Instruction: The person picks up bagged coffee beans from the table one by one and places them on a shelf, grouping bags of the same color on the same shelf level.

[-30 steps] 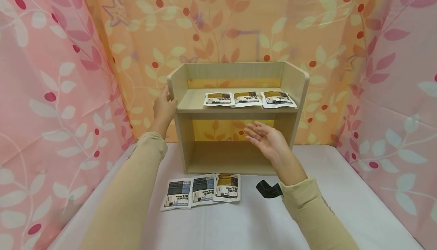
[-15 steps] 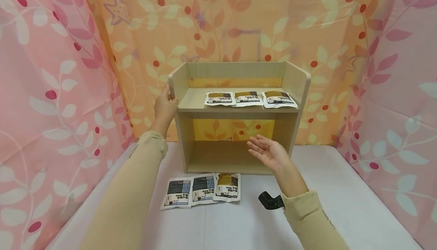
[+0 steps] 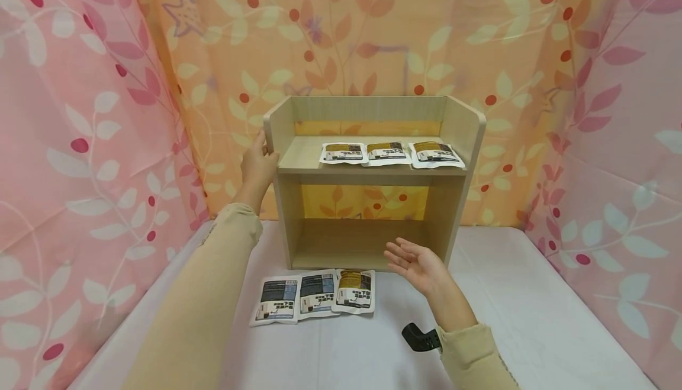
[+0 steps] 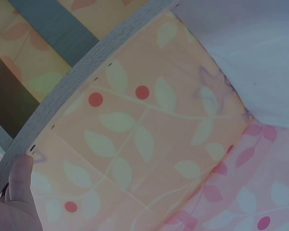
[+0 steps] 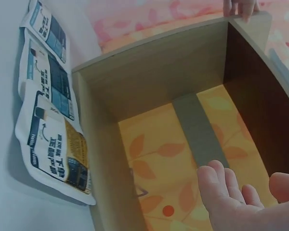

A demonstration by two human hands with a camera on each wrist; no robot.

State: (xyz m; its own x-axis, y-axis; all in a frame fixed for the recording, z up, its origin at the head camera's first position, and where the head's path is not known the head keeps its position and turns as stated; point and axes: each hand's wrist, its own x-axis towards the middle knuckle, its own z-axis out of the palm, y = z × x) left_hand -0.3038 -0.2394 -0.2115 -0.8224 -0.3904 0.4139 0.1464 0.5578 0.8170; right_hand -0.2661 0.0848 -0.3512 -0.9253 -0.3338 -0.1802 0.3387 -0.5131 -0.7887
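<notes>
A small two-tier wooden shelf (image 3: 373, 173) stands on the white-covered table. My left hand (image 3: 258, 168) holds its left side panel, with fingertips over the panel's edge in the right wrist view. The left wrist view shows part of this hand (image 4: 20, 192) at the panel. My right hand (image 3: 421, 267), relaxed and holding nothing, is in front of the lower compartment, palm turned up. Left of it, three flat pouches lie on the table before the shelf: a gold-and-white pouch (image 3: 354, 291) and two blue-and-white ones, the middle pouch (image 3: 318, 294) and the left pouch (image 3: 275, 301).
On the upper board lie three gold-and-white pouches: left (image 3: 343, 153), middle (image 3: 386, 153) and right (image 3: 436, 154). A black wrist device (image 3: 421, 338) sits at my right sleeve. Floral curtains (image 3: 362, 29) enclose the table (image 3: 522, 295) at the back and both sides.
My right hand has come down and toward me, from the middle board's height to the lower compartment's floor. My left hand keeps its place on the side panel; the pouches lie as before.
</notes>
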